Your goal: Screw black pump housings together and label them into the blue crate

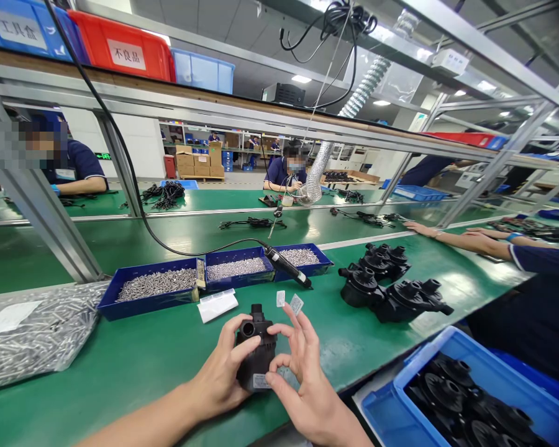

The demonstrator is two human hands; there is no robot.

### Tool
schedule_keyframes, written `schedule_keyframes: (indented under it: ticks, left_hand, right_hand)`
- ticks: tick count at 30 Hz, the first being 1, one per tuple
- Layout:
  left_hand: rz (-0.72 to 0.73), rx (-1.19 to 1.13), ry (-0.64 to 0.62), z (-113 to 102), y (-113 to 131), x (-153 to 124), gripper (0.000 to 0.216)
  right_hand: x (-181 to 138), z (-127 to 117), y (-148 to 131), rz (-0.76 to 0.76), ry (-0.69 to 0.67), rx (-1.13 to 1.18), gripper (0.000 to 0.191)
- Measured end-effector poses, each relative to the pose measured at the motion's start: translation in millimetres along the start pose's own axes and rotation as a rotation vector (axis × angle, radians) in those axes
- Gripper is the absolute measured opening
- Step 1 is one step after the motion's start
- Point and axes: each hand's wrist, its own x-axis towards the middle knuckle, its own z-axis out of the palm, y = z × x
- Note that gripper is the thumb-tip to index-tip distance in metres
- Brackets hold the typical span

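Note:
My left hand (pixel 221 363) is wrapped around a black pump housing (pixel 257 351) with two round ports at its top, held tilted just above the green bench. A small white label (pixel 260 381) lies on the lower face of the housing. My right hand (pixel 302 366) is at the housing's right side. Its thumb and index finger pinch close together at the label's right edge, and another finger touches the housing. Two more small labels, a left one (pixel 280 298) and a right one (pixel 297 303), cling to its raised fingertips.
Blue trays of screws (pixel 158 285) stand behind my hands, with a powered screwdriver (pixel 289 267) resting across them. White paper (pixel 217 305) lies before them. Several black housings (pixel 407 301) stand right; more fill a blue crate (pixel 405 403). A bag of screws (pixel 37 335) lies left. A co-worker's arm (pixel 470 241) reaches in.

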Motion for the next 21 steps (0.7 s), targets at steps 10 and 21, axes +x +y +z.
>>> schedule_keyframes:
  ticks: [10, 21]
  left_hand:
    - [0.003, -0.010, -0.011, -1.6, 1.7, -0.2, 0.109]
    - [0.028, 0.109, 0.021, -2.9, 0.9, -6.4, 0.085]
  right_hand:
    - [-2.9, -0.7, -1.9, -0.134, -0.050, -0.216, 0.093]
    - [-5.9, 10.6, 33.2, -0.162, 0.169, -0.470, 0.141]
